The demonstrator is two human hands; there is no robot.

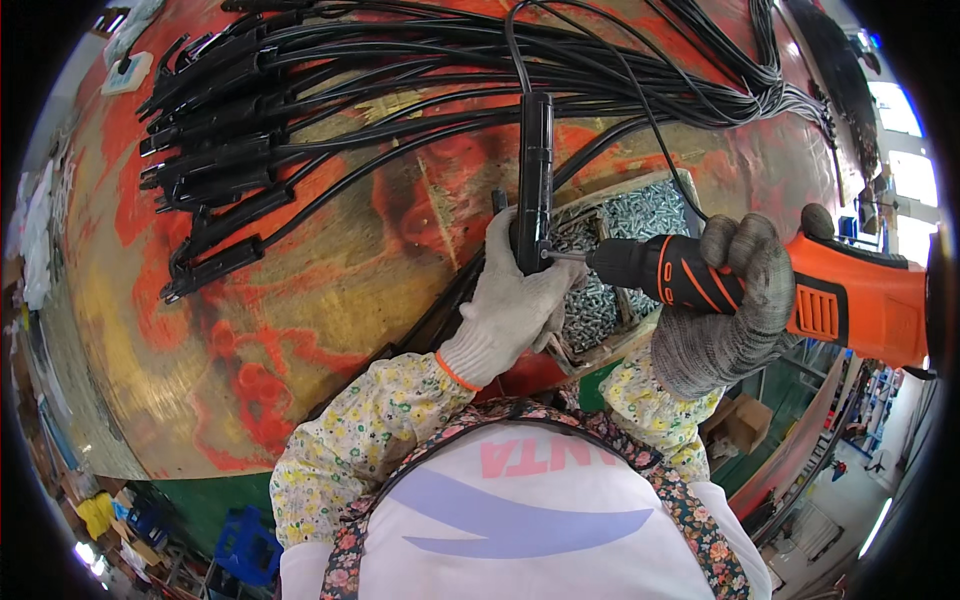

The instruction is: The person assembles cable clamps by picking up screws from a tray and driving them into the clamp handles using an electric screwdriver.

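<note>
My left hand (512,300), in a pale knit glove with an orange cuff, grips the lower end of a black tubular housing (536,165) standing lengthwise before me. A thin black cable leaves its far end. My right hand (738,290), in a dark grey glove, is wrapped round an orange and black cordless screwdriver (855,300). The tool points left, and its bit (570,256) meets the side of the housing just beside my left fingers. Whether a screw sits at the tip is too small to tell.
Under the tool lies a divided wooden tray (570,368) of small silver screws (645,215). Several black housings (225,180) with cables (420,70) lie at the far left, the cables bundled at far right. The worktable (330,330) is worn and red-stained. A white box (127,73) stands far left.
</note>
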